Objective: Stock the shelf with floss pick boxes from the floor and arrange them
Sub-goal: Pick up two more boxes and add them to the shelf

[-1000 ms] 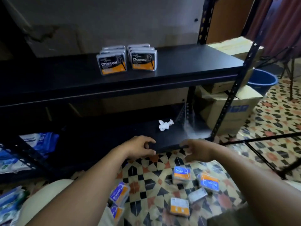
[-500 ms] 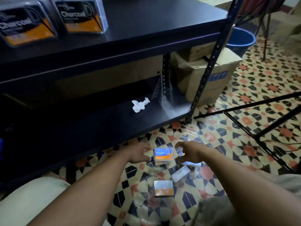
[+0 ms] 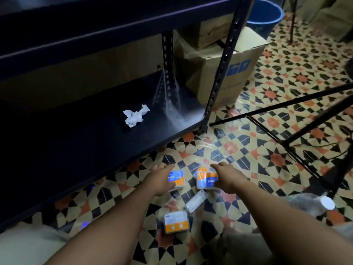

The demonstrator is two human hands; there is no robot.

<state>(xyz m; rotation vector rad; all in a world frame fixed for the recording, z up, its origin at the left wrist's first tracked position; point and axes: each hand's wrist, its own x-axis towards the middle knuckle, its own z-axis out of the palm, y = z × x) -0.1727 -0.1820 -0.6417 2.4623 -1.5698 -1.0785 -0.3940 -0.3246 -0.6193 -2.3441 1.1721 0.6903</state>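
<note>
Left hand [image 3: 159,181]: fingers curled round left box [image 3: 177,178].
Right hand [image 3: 230,179]: fingers curled round right box [image 3: 206,180].
Both boxes sat at floor [image 3: 248,150] level, just before the lower shelf [image 3: 76,150]; whether lifted could not be told.
Third box [image 3: 176,221] lay nearer the person, ungripped.
Advice: seat thumbs firmly, lift level, keep labels facing front.

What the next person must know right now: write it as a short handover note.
Left hand grips a blue-and-orange plastic floss pick box on the patterned tile floor.
Right hand grips a second blue-and-orange box.
Nearer lie an orange-and-white box and a clear box on edge.
Done: black lower shelf shows only crumpled white tissue.
Left: lift, shelve, arrange all four.
</note>
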